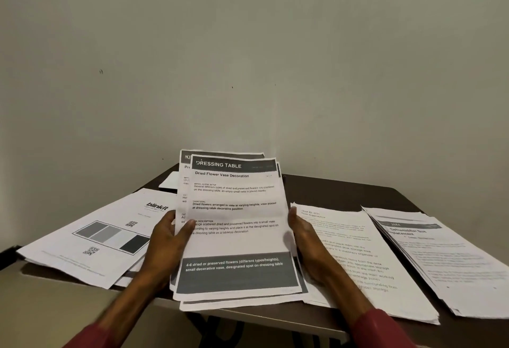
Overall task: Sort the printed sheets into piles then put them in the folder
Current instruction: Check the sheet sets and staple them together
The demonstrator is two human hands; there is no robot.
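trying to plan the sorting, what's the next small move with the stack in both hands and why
Probably square the held stack against the table: its sheets sit offset between the left hand and right hand, with edges uneven at top and bottom.

The counter [330, 190] sits against the wall [248, 58] ahead of me. At its middle, the stack of sheets [234, 210] is tilted up between my left hand [165, 240] and right hand [305, 240]. The left pile [96, 237] lies beside it. On the other side lie the near right pile [358, 251] and the far right pile [440, 259], side by side. A single sheet [169, 181] lies behind the left pile, partly hidden by the stack.
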